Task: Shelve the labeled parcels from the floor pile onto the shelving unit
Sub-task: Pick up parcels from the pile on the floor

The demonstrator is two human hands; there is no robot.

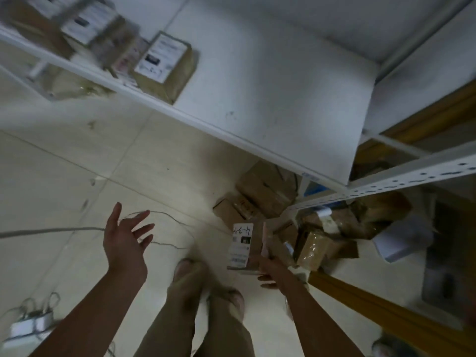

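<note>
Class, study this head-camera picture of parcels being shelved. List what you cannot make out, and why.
Head view throughout.
1. Held parcel: label print too small and blurred to read.
2. Right hand: fingers partly hidden by that parcel.
3. Shelf parcels, top left: labels smeared by motion blur.
4. Floor pile: partly covered by the shelf board.
5. White device, bottom left: too blurred to identify.

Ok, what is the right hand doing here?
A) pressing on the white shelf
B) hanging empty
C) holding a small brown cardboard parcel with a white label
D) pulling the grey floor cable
C: the right hand grips the small brown cardboard parcel at its lower end, white label showing; the left hand is spread and empty.
</note>
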